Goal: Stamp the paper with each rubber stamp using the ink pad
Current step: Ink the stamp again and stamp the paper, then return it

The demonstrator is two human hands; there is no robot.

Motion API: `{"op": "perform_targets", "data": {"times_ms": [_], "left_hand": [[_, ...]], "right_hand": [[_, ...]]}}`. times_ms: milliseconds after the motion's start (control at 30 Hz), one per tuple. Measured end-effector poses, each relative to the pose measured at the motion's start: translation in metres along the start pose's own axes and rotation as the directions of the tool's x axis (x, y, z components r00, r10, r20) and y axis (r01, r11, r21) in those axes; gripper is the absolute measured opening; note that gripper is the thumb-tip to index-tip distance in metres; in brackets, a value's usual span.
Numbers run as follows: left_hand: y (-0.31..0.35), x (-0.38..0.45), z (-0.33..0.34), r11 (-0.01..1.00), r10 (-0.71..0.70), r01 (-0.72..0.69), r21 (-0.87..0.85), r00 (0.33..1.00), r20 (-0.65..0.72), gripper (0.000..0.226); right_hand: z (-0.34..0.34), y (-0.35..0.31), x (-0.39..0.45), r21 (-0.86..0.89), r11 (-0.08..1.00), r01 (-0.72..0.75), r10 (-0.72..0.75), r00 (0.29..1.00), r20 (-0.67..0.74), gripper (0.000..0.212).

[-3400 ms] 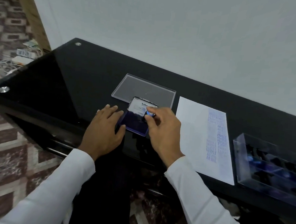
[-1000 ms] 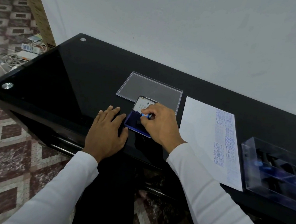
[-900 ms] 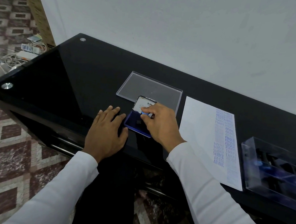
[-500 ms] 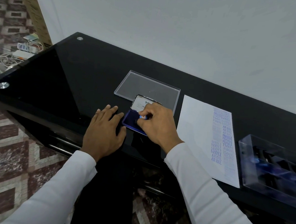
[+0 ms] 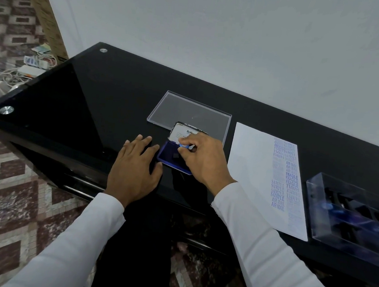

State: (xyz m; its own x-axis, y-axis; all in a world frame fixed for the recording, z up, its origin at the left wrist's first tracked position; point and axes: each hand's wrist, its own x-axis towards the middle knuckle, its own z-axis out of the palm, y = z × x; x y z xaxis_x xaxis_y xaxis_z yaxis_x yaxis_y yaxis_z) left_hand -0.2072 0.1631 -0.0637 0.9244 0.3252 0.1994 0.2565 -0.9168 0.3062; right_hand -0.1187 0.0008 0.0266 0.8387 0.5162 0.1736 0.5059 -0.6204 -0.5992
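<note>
A person's right hand (image 5: 205,160) pinches a small rubber stamp (image 5: 186,146) by its light-blue top, fingers curled round it, and holds its dark base down on the blue ink pad (image 5: 167,156) near the front edge of a glossy black surface (image 5: 79,104). The left hand (image 5: 135,168) lies flat beside it, fingers straight and spread, palm down on the surface with the thumb touching the pad's left edge and nothing in its grasp. The ink pad's hinged lid (image 5: 183,131) stands tilted open behind the right hand, its white inner label partly hidden by the fingers. Just behind the pad a clear plastic lid (image 5: 186,111) lies flat. To the right, close to the right wrist, a white sheet of paper (image 5: 249,174) carries columns of blue impressions along its right side, among them "SAMPLE", "FRAGILE" and "AIR MAIL". Beyond the paper, at the right edge of the view, a clear plastic box (image 5: 315,197) holds several dark and blue items, too blurred to tell apart. Both arms wear white sleeves (image 5: 266,249).
</note>
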Motion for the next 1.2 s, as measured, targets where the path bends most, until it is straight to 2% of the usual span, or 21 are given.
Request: {"op": "perform_targets", "data": {"times_ms": [167, 467, 733, 900, 1033, 1200], "left_hand": [[0.001, 0.001, 0.000, 1.000, -0.005, 0.005, -0.004, 1.000, 0.010, 0.055], [0.002, 0.000, -0.003, 1.000, -0.002, 0.002, -0.017, 1.000, 0.006, 0.056], [0.010, 0.003, -0.010, 0.995, -0.026, 0.028, -0.094, 0.999, 0.022, 0.058], [0.041, 0.006, -0.012, 0.988, 0.048, -0.046, -0.146, 0.999, 0.013, 0.057], [0.080, 0.009, -0.010, 0.972, 0.146, -0.142, -0.185, 0.989, 0.006, 0.055], [0.125, 0.006, 0.002, 0.953, 0.202, -0.188, -0.237, 0.978, 0.039, 0.056]], "right_hand": [[0.001, 0.000, -0.001, 0.016, 1.000, 0.006, -0.006, 1.000, -0.006, 0.019], [0.003, 0.000, -0.004, -0.007, 1.000, 0.002, -0.002, 1.000, -0.002, 0.028], [0.002, 0.008, -0.011, 0.092, 0.996, -0.019, 0.026, 0.997, -0.069, 0.029], [-0.019, 0.023, -0.024, 0.156, 0.987, -0.041, 0.066, 0.986, -0.156, 0.026], [-0.044, 0.044, -0.043, 0.143, 0.986, -0.081, 0.112, 0.968, -0.226, 0.024], [-0.073, 0.067, -0.070, 0.119, 0.979, -0.163, 0.191, 0.942, -0.277, 0.020]]}}
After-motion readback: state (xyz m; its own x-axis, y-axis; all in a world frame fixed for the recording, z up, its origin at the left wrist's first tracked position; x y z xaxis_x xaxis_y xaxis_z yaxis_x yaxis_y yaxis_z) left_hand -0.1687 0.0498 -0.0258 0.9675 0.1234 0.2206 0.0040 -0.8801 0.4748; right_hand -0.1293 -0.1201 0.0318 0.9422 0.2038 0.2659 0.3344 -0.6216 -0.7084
